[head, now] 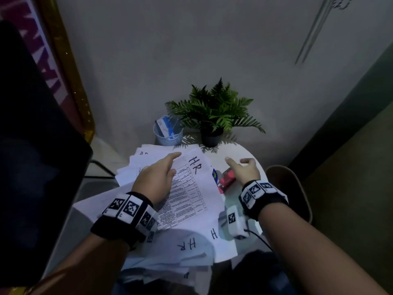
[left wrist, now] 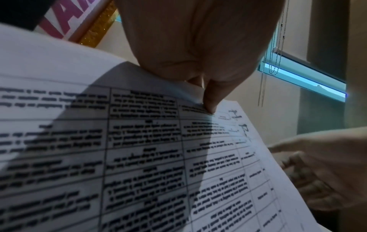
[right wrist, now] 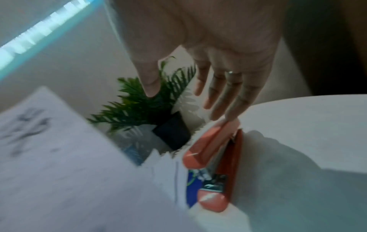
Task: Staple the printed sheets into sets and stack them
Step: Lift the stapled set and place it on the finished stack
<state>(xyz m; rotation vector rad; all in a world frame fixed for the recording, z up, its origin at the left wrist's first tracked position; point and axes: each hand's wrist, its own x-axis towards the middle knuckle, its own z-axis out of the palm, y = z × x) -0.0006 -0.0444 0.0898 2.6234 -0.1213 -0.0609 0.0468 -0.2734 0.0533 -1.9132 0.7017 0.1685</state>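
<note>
Loose printed sheets [head: 180,248] lie spread over the small round table [head: 244,150], several marked "H.R" or "IT" by hand. My left hand [head: 170,165] holds a printed table sheet marked "H.R" [head: 191,188]. In the left wrist view the thumb [left wrist: 210,106] presses on this sheet [left wrist: 158,157], which is raised off the pile. A red stapler [head: 227,177] lies on the table to the right of the sheets. My right hand [head: 236,162] hovers open over it. In the right wrist view its straight fingers [right wrist: 220,97] reach the rear end of the stapler [right wrist: 214,157].
A potted fern [head: 211,137] and a mesh cup [head: 168,133] holding cards stand at the table's back edge. A blue item [head: 214,174] lies beside the stapler. A white tagged device [head: 234,222] with a cable sits at the front right. A chair [head: 293,188] stands at the right.
</note>
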